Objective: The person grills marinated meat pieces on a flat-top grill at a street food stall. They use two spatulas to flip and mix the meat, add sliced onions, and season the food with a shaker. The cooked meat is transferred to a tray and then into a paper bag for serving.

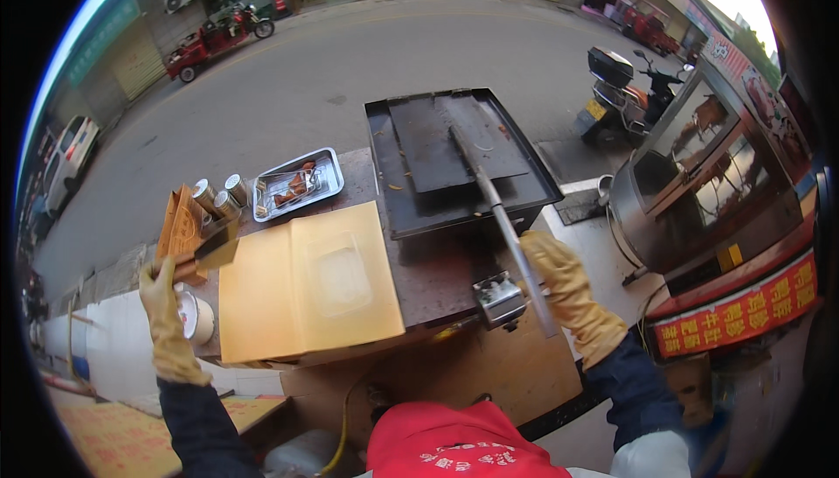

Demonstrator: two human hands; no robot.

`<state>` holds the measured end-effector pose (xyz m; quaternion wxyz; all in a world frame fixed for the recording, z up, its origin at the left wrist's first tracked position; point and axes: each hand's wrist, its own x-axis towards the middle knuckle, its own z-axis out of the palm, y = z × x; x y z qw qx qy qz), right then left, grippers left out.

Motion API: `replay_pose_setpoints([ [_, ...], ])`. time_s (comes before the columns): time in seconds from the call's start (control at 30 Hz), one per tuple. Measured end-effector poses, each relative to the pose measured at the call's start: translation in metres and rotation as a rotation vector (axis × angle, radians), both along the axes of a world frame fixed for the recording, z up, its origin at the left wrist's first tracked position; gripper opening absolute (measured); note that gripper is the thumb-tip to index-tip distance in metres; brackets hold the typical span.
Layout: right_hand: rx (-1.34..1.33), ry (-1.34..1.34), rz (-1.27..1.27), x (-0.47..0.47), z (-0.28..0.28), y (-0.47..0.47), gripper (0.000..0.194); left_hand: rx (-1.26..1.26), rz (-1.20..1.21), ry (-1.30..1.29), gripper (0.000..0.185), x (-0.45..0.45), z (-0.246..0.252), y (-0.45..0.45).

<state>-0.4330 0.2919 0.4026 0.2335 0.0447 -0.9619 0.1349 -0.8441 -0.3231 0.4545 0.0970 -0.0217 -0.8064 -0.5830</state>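
Observation:
My left hand [162,321], in a yellow rubber glove, grips a scraper [219,245] with a brown handle and a broad metal blade. It is raised above the left end of the counter, by a brown paper bag [175,232] and a white tub [195,317]. My right hand [570,288], gloved the same, is beside the long metal handle [508,235] of a flat black press plate [452,144]. The plate lies on a black rectangular griddle [419,212] bearing a few food scraps. Whether the right fingers wrap the handle is unclear.
A tan folded sheet or board [262,294] with a pale rectangular patch covers the counter's left part. Behind it are a metal tray [334,180] of browned meat and several shakers [227,204]. A metal control box [499,298] and a glass-doored roasting cabinet [639,183] are rightward.

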Motion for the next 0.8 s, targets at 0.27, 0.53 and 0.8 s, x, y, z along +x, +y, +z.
replay_pose_setpoints([
  [0.27,-0.048,0.056,0.511,-0.054,0.016,0.007,0.025,0.158,0.294,-0.307,0.049,0.311,-0.062,0.011],
  [0.53,-0.055,0.049,0.587,-0.071,-0.008,0.017,0.030,0.304,0.569,-0.474,0.040,0.403,-0.173,0.052],
  [0.8,-0.018,-0.034,0.694,-0.084,-0.013,0.023,0.040,0.337,0.721,-0.433,0.033,0.410,-0.176,0.141],
])
